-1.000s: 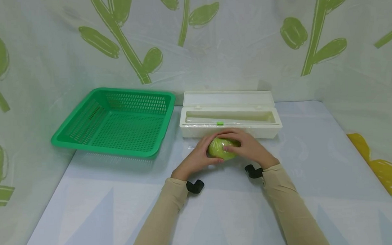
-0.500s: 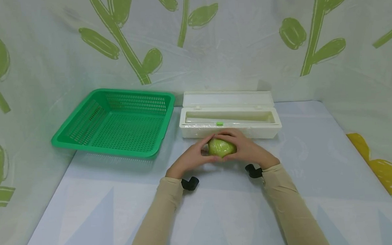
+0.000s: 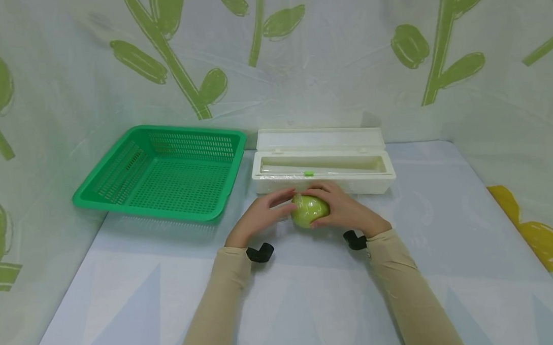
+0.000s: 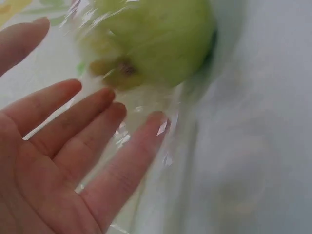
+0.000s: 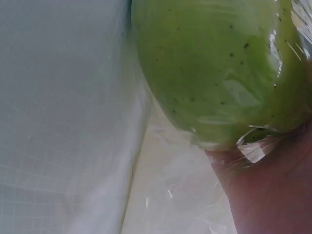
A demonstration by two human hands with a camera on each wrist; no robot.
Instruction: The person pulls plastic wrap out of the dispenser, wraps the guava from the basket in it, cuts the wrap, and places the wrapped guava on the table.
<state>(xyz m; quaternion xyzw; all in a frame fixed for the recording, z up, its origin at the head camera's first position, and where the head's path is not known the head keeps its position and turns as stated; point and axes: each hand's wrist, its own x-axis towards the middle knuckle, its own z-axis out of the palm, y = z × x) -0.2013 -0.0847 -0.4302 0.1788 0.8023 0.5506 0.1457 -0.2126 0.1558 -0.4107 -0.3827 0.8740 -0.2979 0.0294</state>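
A round green fruit [image 3: 309,211] with dark specks is wrapped in clear cling film, which shines and wrinkles over its skin. My right hand [image 3: 346,209] grips it from the right, thumb at the near side and fingers over the far side. On the left, my left hand [image 3: 261,216] has its fingers extended, their tips at the fruit's left side. The left wrist view shows that palm [image 4: 53,170] with the fingers spread, loose film around the fingertips, and the fruit's brown end [image 4: 126,67] facing it. Just behind the hands stands a white cling film dispenser [image 3: 322,185], lid raised.
A green plastic basket [image 3: 205,215] stands at the back left of the table [image 3: 308,303]. The dispenser's green slider [image 3: 308,173] sits on its front edge, near my fingertips. Behind the table hangs a leaf-printed sheet [image 3: 328,79].
My left hand has come off the fruit and moved left, its fingers straightening. The fruit has turned and shifted slightly left in my right hand.
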